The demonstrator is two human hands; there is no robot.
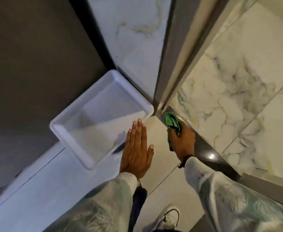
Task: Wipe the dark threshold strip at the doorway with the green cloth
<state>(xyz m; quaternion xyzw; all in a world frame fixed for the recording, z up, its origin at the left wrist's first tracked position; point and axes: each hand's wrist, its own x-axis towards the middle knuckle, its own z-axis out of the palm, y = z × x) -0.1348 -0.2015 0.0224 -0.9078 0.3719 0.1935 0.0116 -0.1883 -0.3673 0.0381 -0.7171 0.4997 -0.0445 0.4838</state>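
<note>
Right hand [182, 141] clutching green cloth [171, 122] on dark threshold strip [207, 153]; left hand [136, 151] flat, fingers spread, beside it

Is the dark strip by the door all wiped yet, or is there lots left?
Can't tell what's already wiped. Right now the right hand presses the green cloth onto the strip at its far end, beside the door frame. The left hand rests flat near the white bin. The strip under the sleeve and nearer the camera looks shiny, but it may still need wiping.

Glossy dark threshold strip [209, 156], soft green cloth [171, 120], seemingly plastic white bin [67, 131], polished marble floor [237, 84]
</note>
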